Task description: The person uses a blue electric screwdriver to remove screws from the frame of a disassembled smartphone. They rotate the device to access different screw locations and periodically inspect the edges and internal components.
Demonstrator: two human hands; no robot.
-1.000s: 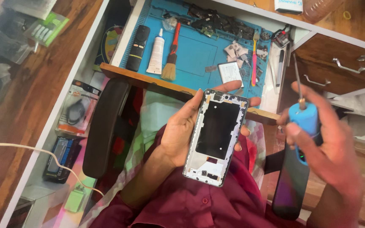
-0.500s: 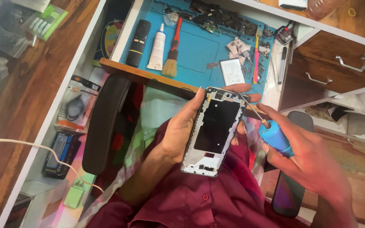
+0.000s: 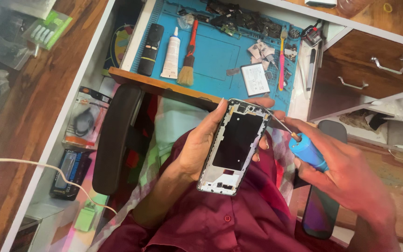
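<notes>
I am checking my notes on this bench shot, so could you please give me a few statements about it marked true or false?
1. The left hand holds an opened phone frame. True.
2. The right hand holds a blue-handled screwdriver. True.
3. The screwdriver tip points at the frame's bottom edge. False: it meets the upper right corner.
4. A brush lies on the blue mat. True.
5. The black remote lies in the person's lap. False: it lies on the mat's left edge.

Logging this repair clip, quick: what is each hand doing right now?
Left hand: closed around the opened phone frame, holding it up.
Right hand: closed on the blue-handled screwdriver, tip at the frame's top corner.
</notes>
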